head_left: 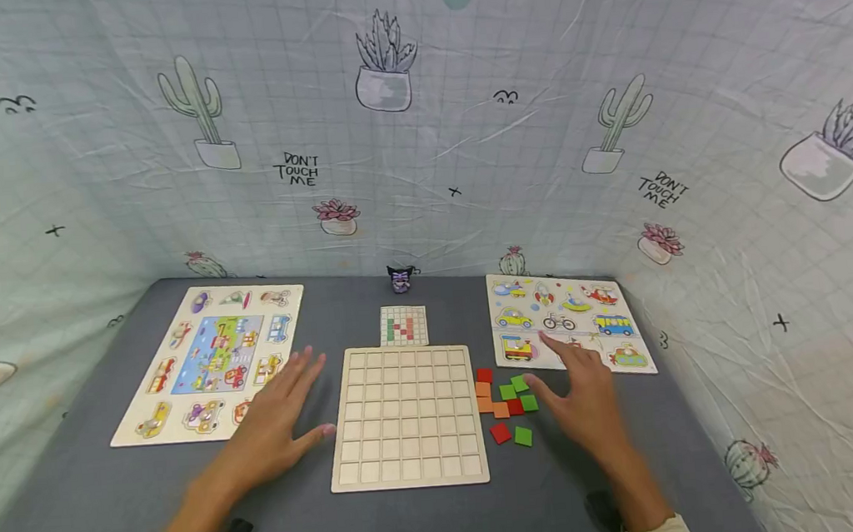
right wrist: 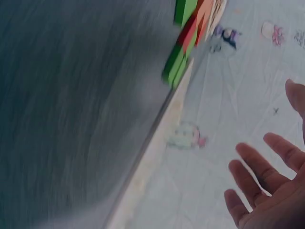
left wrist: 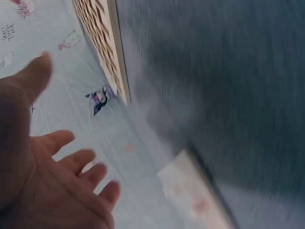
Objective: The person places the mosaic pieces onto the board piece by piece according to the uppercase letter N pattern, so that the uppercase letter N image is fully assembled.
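A wooden grid board (head_left: 408,418) with rows of square recesses lies in the middle of the table. My left hand (head_left: 276,420) is held beside its left edge, fingers spread and nothing in them. On the other side, my right hand (head_left: 583,396) hovers by the loose square tiles, thumb apart from the fingers, holding nothing. Those are red tiles (head_left: 501,433), orange tiles (head_left: 485,405) and green tiles (head_left: 523,436), scattered along the board's right edge. Behind the board lies a small pattern card (head_left: 404,326) with green, red and orange squares on a grid. Both wrist views show bare, empty palms.
A vehicle puzzle board (head_left: 223,314) lies at the left, partly behind the left hand. Another vehicle puzzle (head_left: 572,300) lies at the back right, overlapped by the right fingers. A small dark figurine (head_left: 401,280) stands at the back edge, before a printed cloth backdrop (head_left: 425,157).
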`<action>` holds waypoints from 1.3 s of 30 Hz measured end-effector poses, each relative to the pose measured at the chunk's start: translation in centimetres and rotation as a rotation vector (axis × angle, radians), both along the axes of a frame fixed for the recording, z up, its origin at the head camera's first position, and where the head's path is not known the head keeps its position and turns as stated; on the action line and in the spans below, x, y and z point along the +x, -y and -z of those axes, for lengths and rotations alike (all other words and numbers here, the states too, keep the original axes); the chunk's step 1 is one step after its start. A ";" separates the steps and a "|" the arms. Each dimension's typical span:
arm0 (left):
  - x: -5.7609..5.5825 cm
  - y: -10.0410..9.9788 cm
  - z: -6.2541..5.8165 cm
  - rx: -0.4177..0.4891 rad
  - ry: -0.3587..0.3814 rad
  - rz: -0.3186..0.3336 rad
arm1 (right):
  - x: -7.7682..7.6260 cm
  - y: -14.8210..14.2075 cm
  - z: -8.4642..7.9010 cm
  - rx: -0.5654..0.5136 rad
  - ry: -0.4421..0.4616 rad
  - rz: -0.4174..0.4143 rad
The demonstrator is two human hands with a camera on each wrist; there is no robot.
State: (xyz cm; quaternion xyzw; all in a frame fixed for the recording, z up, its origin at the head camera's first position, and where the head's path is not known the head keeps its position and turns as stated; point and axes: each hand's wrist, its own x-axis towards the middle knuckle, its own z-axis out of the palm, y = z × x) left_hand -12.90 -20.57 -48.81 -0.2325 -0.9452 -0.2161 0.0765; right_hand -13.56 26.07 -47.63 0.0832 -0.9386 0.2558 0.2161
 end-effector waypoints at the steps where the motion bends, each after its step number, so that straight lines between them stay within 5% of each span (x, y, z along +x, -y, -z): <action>1: 0.1 -0.2 0.2 0.021 0.021 0.021 | -0.1 0.4 0.1 -0.033 0.015 -0.012; 8: 0.7 -1.1 1.4 0.086 0.142 0.102 | -1.4 2.5 0.6 -0.194 0.221 -0.069; 15: 1.2 -1.2 1.7 0.101 0.180 0.156 | -2.3 4.3 1.4 -0.162 0.399 -0.107; 39: 2.3 -1.9 1.1 -0.011 0.219 0.111 | -3.9 6.8 2.4 0.056 0.454 -0.068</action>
